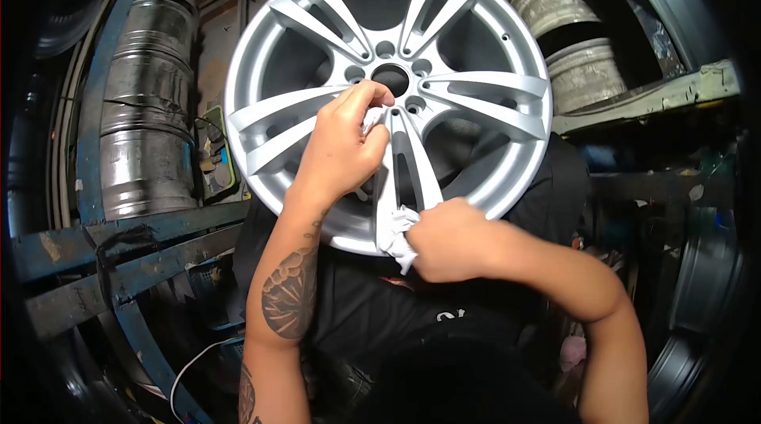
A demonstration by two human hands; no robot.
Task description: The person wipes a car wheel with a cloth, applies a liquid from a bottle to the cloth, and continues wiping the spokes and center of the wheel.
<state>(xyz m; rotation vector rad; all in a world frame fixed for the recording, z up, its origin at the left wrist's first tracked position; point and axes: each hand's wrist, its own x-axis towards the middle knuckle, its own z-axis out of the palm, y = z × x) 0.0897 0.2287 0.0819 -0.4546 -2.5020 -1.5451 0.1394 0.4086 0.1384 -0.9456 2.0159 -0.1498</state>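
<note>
A silver alloy wheel (pixel 483 85) with paired spokes rests, face up and tilted, over the dark-clad lap in the middle of the head view. At the wheel's near edge, my right hand (pixel 453 240) is closed on a crumpled white cloth (pixel 403 238), pressed against the bottom of a spoke. My left hand (pixel 349 139) lies over the hub area, its fingers curled beside the centre hole. Some white material (pixel 372 119), cloth or paper, shows pinched between its thumb and fingers. Whether the two white pieces are joined cannot be seen.
Metal wheel barrels (pixel 149 99) are stacked on the left, and more dull ones (pixel 567 4) at the upper right. A worn blue metal frame (pixel 127 238) runs along the left side. A green-edged tray (pixel 230 135) sits behind the wheel's left edge. A white cable (pixel 190 364) hangs lower left.
</note>
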